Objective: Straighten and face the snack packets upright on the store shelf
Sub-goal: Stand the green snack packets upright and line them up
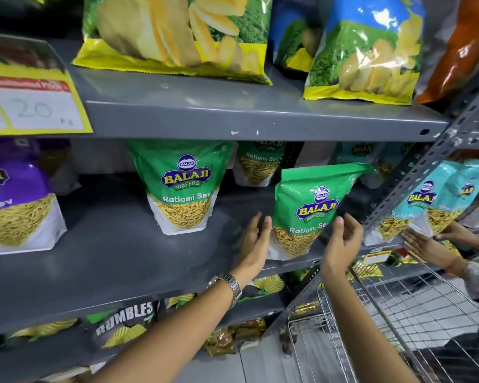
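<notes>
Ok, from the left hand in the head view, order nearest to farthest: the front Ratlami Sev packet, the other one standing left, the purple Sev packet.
1. Front Ratlami Sev packet, right beside the left hand.
2. Standing Ratlami Sev packet, up-left.
3. Purple Sev packet, far left.

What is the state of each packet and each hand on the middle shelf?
Front green packet: upright, tilted slightly, at the shelf edge, label facing out.
Middle green packet: upright, facing out.
Purple packet: upright, facing out.
Left hand: open, beside the front green packet.
Right hand: open, beside it.
</notes>
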Available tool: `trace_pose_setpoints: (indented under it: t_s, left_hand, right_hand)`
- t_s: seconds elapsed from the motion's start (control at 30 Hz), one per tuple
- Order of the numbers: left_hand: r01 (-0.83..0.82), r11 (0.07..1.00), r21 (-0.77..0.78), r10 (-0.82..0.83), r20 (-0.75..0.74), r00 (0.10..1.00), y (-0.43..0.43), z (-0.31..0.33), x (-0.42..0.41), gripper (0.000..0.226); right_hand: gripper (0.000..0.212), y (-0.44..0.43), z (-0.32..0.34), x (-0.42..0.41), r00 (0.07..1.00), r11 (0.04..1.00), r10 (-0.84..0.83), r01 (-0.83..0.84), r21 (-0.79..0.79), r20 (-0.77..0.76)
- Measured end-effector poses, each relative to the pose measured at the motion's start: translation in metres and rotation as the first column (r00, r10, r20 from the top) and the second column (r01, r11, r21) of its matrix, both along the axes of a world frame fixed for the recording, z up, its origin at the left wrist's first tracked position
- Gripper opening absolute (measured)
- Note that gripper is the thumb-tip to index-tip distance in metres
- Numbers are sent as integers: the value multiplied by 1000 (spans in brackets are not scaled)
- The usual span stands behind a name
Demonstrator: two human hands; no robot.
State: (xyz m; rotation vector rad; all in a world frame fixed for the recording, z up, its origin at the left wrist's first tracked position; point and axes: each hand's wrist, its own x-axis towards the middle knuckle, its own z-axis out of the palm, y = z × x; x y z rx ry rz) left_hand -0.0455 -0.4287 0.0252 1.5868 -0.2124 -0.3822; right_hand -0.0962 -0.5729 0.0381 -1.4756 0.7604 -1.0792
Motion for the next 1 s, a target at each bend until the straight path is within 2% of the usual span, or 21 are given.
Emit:
trace_pose_setpoints:
  t_s: [0.03,0.07,0.1,0.17,0.2,0.23,0.27,0.3,0.33,0.43,0.53,0.6,0.7,0.8,0.9,1.0]
  left_hand:
    - [-83,994,-74,86,39,996,7,-3,-2,45]
    - [-171,975,-139,182,74,980,16,-7,-3,37]
    - [-262,946,-192,287,112,952,27,-11,-4,30]
    - [-449,849,-280,505,176,845,55,-22,-1,22]
    - [-543,784,-300,609,199,768,70,-27,3,22]
    - [-620,723,-304,686,219,693,85,-31,10,23]
    - [-673,680,-291,733,236,638,101,-35,19,21]
    - [-706,655,-269,755,248,606,115,-38,30,23]
    - [-723,650,-233,759,249,602,129,-39,43,32]
    - [-678,725,-117,688,159,708,158,-31,82,59]
    - [-482,875,-45,484,91,870,167,-16,106,54]
    - [-359,931,-63,360,14,933,169,-8,109,50]
    - [-308,949,-63,306,-42,951,171,-8,108,48]
    - [-307,950,-52,305,-30,952,174,-6,102,49]
    - [-282,960,-7,282,0,960,178,-6,92,37]
    - [-261,965,31,261,9,965,183,-6,80,40]
  right_hand:
    - [21,16,-1,-3,995,993,-87,91,-77,53]
    - [16,35,-3,-6,991,981,-101,115,-156,92]
    - [13,57,-6,-9,994,968,-36,60,-244,104]
    - [9,96,-17,-7,969,898,240,-202,-391,50]
    - [8,113,-20,-2,921,845,389,-366,-389,-21]
    - [10,127,-18,9,849,799,521,-520,-301,-83]
    - [14,139,-12,23,768,759,634,-640,-119,-89]
    - [17,146,-7,40,719,720,694,-690,76,-38]
    - [19,150,-1,58,722,700,691,-678,223,25]
    - [38,144,14,103,793,724,606,-580,373,56]
    - [42,135,18,126,720,669,693,-626,401,-33]
    - [42,133,19,134,649,637,752,-670,381,-116]
    - [32,134,19,138,585,622,781,-697,358,-218]
    - [14,136,15,131,584,635,772,-706,313,-251]
    - [18,132,15,119,574,631,775,-729,266,-266]
    - [15,128,16,106,545,610,786,-760,224,-292]
